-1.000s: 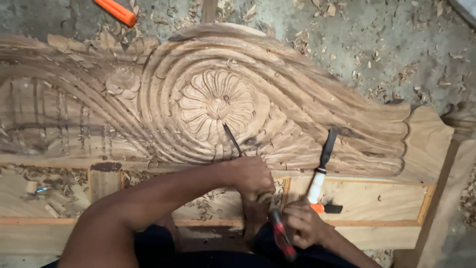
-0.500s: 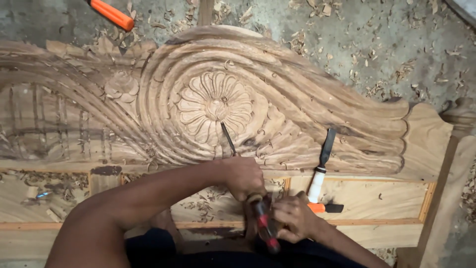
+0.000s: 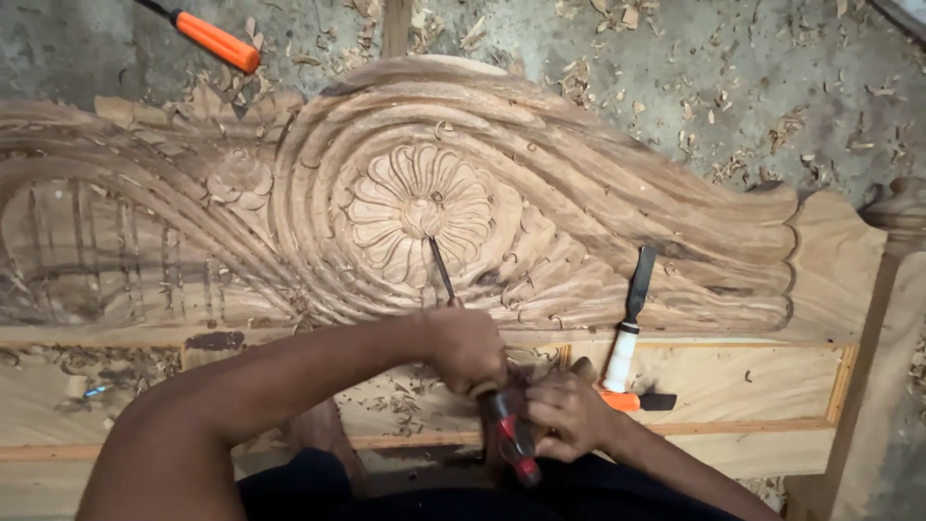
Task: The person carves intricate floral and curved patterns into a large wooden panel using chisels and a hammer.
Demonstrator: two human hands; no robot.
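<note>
Head view: left hand (image 3: 468,345) fingers clenched around chisel (image 3: 442,270); right hand (image 3: 569,417) grips red-handled tool (image 3: 511,439)

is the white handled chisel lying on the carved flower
No: the white-handled chisel lies on the wooden panel well to the right of the carved flower, away from both hands.
</note>
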